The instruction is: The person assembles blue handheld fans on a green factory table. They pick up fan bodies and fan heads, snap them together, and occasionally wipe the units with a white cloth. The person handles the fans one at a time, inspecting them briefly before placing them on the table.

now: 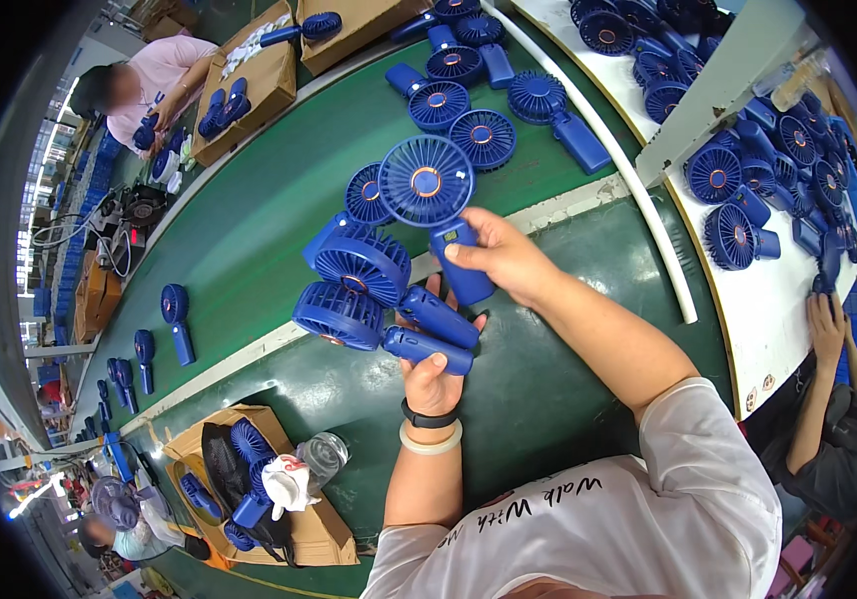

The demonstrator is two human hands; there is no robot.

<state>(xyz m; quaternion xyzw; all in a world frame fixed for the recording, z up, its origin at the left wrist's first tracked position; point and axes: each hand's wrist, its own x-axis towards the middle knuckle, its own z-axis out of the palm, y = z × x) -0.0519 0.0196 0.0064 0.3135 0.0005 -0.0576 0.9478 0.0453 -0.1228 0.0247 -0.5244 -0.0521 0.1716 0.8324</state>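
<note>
My right hand (510, 260) is closed around the handle of a blue handheld fan (462, 275), thumb on its front, its round ribbed head pointing away from me. Lower down, my left hand (432, 387) grips two more blue handheld fans (430, 349) side by side by their handles, their heads toward the left. Just beyond both hands, several similar fans (481, 139) lie on the green conveyor belt (279, 190), some overlapping. One fan (369, 194) is partly hidden behind the head of the fan in my right hand.
A cardboard box (324, 534) with fans and a white cloth stands at the lower left, beside a clear plastic jar (323, 457). A white pipe (648, 215) runs along the right. Piled fans cover a white table (758, 339). Co-workers sit at far left, lower left and right.
</note>
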